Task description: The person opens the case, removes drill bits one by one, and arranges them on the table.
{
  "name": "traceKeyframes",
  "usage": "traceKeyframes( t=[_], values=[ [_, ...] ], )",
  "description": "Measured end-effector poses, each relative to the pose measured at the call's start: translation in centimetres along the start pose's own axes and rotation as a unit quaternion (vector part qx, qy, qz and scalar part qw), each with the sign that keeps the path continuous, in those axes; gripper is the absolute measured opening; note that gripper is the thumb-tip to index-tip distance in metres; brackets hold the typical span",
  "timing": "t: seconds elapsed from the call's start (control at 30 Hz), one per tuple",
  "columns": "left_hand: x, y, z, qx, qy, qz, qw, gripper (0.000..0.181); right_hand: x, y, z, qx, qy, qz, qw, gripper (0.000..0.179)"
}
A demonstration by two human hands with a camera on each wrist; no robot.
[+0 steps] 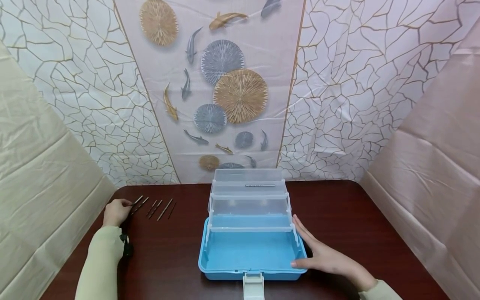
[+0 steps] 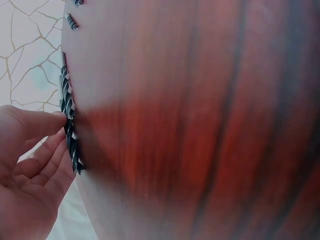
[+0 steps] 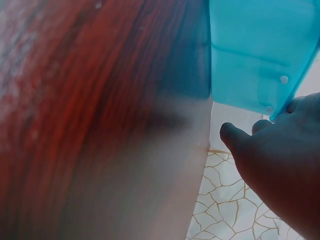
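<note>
At the far left of the table, my left hand [image 1: 117, 211] pinches a dark twist drill bit [image 2: 73, 142] between thumb and fingers. Another bit lies close behind it, partly hidden in the left wrist view. To the right of that hand, several more drill bits [image 1: 165, 209] lie slanted in a row. My right hand [image 1: 326, 256] rests along the right side of an opened blue toolbox [image 1: 221, 276], thumb at the front rim and fingers stretched toward the back corner. A silvery drill bit [image 1: 260, 185] lies in the upper clear tray [image 1: 228, 188].
Clear stepped trays [image 1: 249, 229] stand raised over the rear of the toolbox. Its white latch [image 1: 253, 285] hangs at the front, toward me. Dark red wooden table [image 1: 168, 254] surrounds it, with patterned cloth [image 1: 330, 104] behind and at the sides.
</note>
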State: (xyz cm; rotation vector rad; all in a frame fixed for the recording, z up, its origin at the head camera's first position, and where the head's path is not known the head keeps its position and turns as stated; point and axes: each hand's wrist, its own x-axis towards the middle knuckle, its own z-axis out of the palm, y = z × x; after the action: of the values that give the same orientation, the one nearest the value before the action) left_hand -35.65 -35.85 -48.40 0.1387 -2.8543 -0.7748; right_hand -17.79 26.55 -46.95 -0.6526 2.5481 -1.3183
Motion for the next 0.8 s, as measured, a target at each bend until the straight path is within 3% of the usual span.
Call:
traceKeyframes(
  t=[0.47, 0.8],
  values=[
    [-0.46, 0.41, -0.34, -0.007, 0.001, 0.031, 0.9995, 0.023, -0.08, -0.04, 0.03, -0.003, -0.005, 0.002, 1.0, 0.103],
    [-0.32, 0.14, -0.21, -0.004, -0.007, 0.016, 0.9998, 0.024, -0.09, 0.05, 0.05, -0.003, -0.01, 0.002, 0.9999, 0.102]
  ],
)
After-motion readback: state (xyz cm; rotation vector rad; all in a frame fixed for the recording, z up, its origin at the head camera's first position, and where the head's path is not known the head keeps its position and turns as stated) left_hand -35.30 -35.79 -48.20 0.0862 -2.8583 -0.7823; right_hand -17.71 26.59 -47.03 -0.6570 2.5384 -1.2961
